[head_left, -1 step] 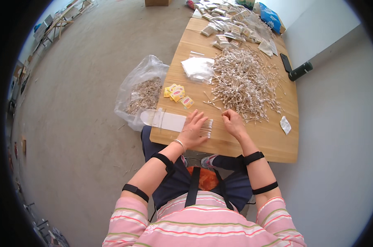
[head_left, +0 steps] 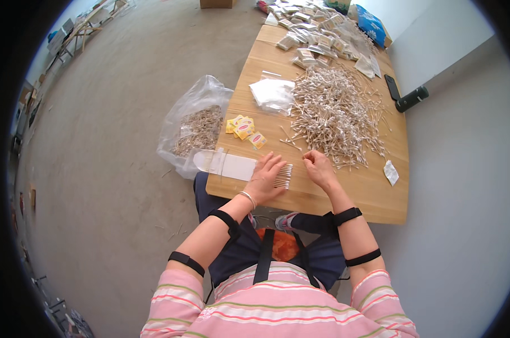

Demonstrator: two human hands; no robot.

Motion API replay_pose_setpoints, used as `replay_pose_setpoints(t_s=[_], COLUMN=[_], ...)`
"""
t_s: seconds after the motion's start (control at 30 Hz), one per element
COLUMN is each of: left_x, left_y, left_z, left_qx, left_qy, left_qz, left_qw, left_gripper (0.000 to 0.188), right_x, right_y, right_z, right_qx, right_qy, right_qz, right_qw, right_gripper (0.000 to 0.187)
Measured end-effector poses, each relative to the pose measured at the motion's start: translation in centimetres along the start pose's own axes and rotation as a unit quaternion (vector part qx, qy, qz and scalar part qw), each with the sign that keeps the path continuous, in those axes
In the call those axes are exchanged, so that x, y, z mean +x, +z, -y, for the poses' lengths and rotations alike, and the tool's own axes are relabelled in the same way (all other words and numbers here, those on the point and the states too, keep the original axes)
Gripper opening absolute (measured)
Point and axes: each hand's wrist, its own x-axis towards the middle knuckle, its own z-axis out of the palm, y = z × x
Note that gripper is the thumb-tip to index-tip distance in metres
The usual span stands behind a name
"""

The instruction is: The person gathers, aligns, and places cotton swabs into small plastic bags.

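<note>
My left hand (head_left: 264, 176) lies with its fingers stretched over a row of cotton swabs (head_left: 283, 177) set side by side near the table's front edge. Under and left of that hand extends a white card strip (head_left: 238, 167) with a rounded end in a clear sleeve. Closed in a pinch, my right hand (head_left: 319, 168) is just right of the row, at the near edge of a large heap of loose cotton swabs (head_left: 336, 110). A cotton swab appears to be between its fingertips, mostly hidden by them. A few stray swabs (head_left: 290, 141) lie just beyond it.
Yellow printed cards (head_left: 244, 129) and a stack of clear bags (head_left: 272, 94) lie on the wooden table (head_left: 367, 197). Packed swab bags (head_left: 317, 34) fill its far end. A phone (head_left: 391, 87) and dark cylinder (head_left: 412, 99) sit by the wall. A plastic sack of swabs (head_left: 173, 121) stands left.
</note>
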Motion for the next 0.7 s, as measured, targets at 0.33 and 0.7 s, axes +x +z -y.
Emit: replay_pose_setpoints(t_s=[0.33, 0.7], left_x=[-0.1, 0.0], left_y=[1.2, 2.3], left_z=[0.8, 0.7], left_qx=[-0.080, -0.455], left_qy=[0.010, -0.184], left_qz=[-0.032, -0.238], left_qw=[0.996, 0.838], left_gripper=[0.061, 0.039], right_x=[5.5, -2.5], right_y=[5.9, 5.9], right_z=[15.9, -0.4], right_qx=[0.188, 0.082], right_qy=[-0.016, -0.006], right_qz=[0.024, -0.160], right_qw=[0.982, 0.984], right_gripper=[0.033, 0.029])
